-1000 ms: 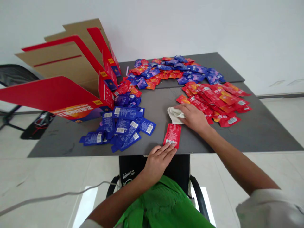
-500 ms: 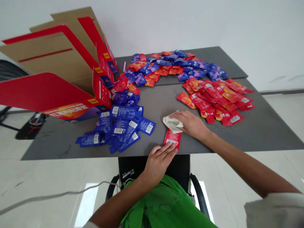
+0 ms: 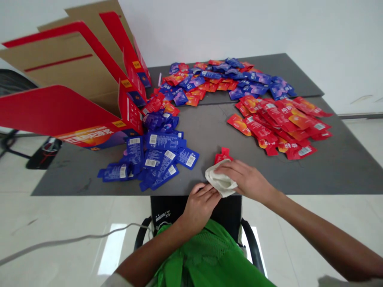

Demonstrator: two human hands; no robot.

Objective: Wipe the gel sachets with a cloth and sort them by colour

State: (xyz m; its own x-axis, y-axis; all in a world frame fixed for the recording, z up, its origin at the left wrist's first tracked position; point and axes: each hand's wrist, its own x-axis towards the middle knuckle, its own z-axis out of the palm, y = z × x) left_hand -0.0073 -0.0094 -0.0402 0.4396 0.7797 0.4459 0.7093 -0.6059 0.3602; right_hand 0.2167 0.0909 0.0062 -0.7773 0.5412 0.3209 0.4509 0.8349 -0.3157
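- Head view, work point: a single red sachet (image 3: 222, 156) lies on the desk (image 3: 206, 125) near its front edge; its far end is exposed; a white cloth (image 3: 220, 180) covers the remainder.
- Head view, right hand (image 3: 250, 181): the fingers grasp the bunched cloth over the sachet.
- Head view, left hand (image 3: 201, 208): the fingers are extended flat at the front edge, with no grasp visible; the tips meet the cloth; contact with the sachet is hidden.
- Head view, surroundings: a blue sachet heap (image 3: 155, 159) lies to the left, beside an open carton (image 3: 103, 125); a red sachet heap (image 3: 278, 123) lies to the right; a mixed sachet row (image 3: 209, 81) lies behind.
- Step in hand, as judged: wiping the sachet's upper face; the left hand appears to serve as the stop.
- Next move, as judged: calls for steady left-hand pressure; the cloth must clear those fingertips without dragging the sachet.
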